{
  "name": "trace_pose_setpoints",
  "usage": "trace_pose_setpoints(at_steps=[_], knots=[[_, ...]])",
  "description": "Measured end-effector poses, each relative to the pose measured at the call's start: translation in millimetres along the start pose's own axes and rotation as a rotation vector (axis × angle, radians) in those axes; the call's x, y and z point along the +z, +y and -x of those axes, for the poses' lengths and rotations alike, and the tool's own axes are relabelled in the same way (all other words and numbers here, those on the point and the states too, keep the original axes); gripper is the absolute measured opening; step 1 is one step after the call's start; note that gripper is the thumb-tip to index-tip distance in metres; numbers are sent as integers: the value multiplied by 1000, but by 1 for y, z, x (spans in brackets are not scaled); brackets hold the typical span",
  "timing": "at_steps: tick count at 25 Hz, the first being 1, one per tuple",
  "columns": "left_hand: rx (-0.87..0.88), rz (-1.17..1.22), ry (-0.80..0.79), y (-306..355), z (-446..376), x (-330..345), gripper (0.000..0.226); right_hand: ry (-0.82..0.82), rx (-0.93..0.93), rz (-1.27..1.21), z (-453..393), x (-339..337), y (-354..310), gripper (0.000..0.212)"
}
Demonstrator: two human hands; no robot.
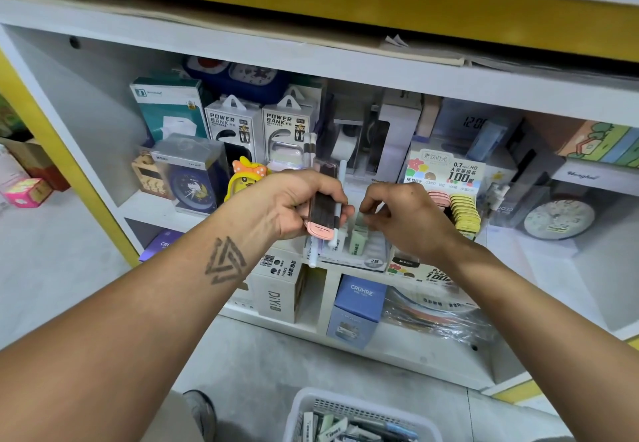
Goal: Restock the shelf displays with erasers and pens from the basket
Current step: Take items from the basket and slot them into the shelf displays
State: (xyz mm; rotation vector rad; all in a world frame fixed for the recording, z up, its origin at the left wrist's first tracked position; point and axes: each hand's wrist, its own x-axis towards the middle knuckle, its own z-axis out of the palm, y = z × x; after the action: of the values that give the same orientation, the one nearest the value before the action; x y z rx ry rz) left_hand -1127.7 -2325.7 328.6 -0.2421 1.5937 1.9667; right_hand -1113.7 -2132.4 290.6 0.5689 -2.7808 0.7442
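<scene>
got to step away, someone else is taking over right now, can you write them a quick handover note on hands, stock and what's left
Left hand: grips a bundle of pens and a pink case.
Right hand: fingers curled over the eraser display tray; whether it holds anything cannot be told.
Basket on the floor below still holds stock.
Done: some erasers stand in the tray.
Left: shelve the held pens, then empty the basket.

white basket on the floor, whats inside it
The white basket holds a jumble of packaged erasers and pens. Its lower part runs off the frame, so the rest is unseen.
</scene>
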Motion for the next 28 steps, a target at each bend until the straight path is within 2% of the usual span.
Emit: trace_pose_setpoints(at_steps=[8, 15, 18, 23, 24, 27, 28], knots=[[-2, -11, 5, -1, 0, -1, 11, -16, 6, 34, 0, -6, -2, 11], [1, 9, 20, 1, 1, -2, 14, 45, 1, 12, 0, 0, 1, 7], [1, -4, 20, 1, 2, -3, 12, 0, -26, 54, 0, 3, 2, 12], [-6, -49, -15, 0, 2, -1, 6, -145, 25, 142, -2, 0, -2, 32], [-11, -52, -22, -1, 2, 0, 6, -119, 72, 65, -4, -2, -4, 30], [-16, -51, -62, -3, 1, 4, 7, -45, 434, -609, -7, -12, -17, 12], [-21, -50, -82, -4, 1, 6, 10, -66, 505, -755, -8, -15, -20, 18]])
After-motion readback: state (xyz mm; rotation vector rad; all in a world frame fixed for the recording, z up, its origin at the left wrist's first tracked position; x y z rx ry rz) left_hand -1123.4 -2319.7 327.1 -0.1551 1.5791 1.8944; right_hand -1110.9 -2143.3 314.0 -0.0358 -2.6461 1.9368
